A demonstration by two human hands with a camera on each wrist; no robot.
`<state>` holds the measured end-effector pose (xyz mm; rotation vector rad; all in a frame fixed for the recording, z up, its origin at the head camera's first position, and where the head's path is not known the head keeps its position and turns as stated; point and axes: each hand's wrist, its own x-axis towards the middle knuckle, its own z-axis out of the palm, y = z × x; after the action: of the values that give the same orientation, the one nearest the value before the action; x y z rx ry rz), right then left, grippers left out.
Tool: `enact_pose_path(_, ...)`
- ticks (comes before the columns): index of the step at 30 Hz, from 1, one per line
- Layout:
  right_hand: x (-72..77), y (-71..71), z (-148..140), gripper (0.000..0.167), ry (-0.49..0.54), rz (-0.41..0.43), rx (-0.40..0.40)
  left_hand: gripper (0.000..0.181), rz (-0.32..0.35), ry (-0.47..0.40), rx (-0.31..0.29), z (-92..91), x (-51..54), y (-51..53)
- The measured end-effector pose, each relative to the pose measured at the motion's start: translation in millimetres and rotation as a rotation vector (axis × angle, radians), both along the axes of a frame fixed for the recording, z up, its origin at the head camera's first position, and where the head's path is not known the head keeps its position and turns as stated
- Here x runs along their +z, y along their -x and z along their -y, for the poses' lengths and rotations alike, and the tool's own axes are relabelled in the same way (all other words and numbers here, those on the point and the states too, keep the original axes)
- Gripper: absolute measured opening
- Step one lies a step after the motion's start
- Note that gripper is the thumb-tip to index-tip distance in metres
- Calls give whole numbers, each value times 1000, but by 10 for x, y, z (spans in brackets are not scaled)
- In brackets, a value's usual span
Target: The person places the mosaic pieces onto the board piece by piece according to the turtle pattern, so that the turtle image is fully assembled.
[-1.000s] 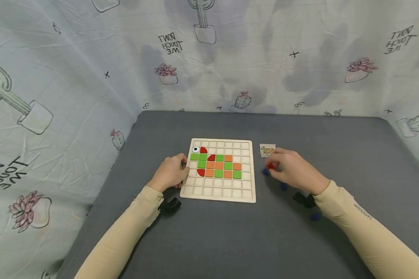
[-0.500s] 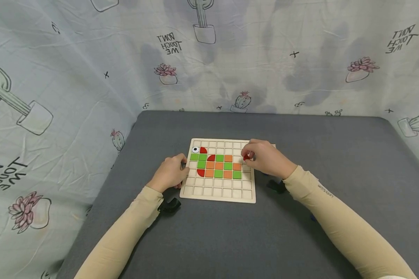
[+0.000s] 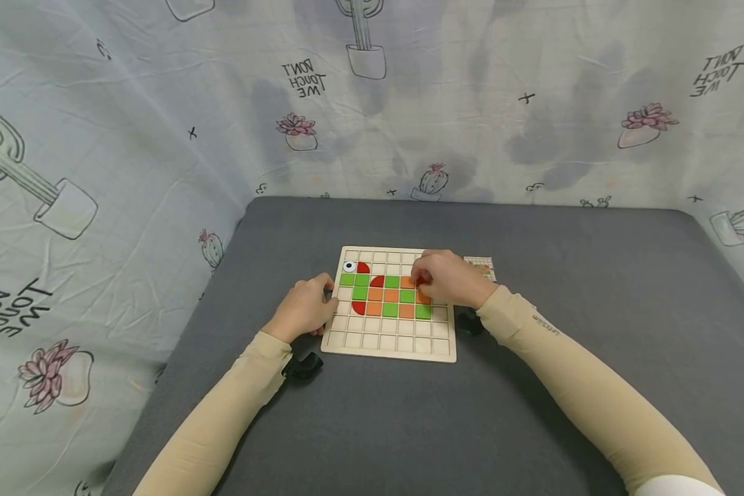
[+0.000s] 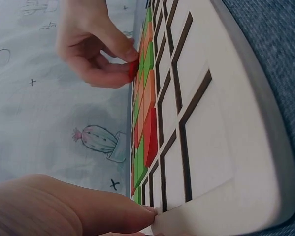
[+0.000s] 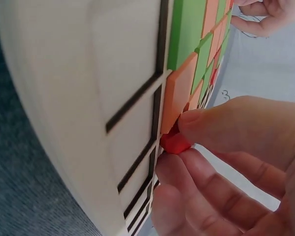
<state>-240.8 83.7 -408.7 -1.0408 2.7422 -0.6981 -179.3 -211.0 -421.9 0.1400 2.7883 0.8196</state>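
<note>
A wooden grid board [image 3: 384, 350] lies on the table, bearing green, orange and red pieces and a white eye tile [image 3: 350, 266]. My left hand [image 3: 302, 306] holds the board's left edge, its thumb [image 4: 122, 214] on the rim. Over the board's right part, my right hand [image 3: 449, 277] pinches a small red piece [image 5: 176, 141] between thumb and fingers. In the right wrist view this piece is low against the grid, beside an orange square [image 5: 179, 93]. Whether it is seated in a cell, I cannot tell. The fingers hide part of it.
A small printed card [image 3: 482, 264] lies right of the board, partly behind the right hand. The grey table [image 3: 372, 420] reaches back to a cactus-print cloth [image 3: 471, 103]. Both forearms come in from the near side.
My right hand has carried the red piece leftward from beside the card onto the board. The blue pieces seen earlier on the right are now hidden by the arm. My left hand stays put.
</note>
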Motion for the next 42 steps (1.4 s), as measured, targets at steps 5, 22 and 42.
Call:
enact_pose_path(5, 3, 11, -2, 12, -24, -22, 19, 31, 7, 0, 5, -10, 6, 4)
enact_pose_path(22, -48, 24, -10, 12, 59, -110, 94, 30, 8, 2, 14, 8, -17, 4)
enact_pose_path(42, 200, -271, -708, 18, 11, -83, -109, 31, 27, 3, 6, -15, 9, 0)
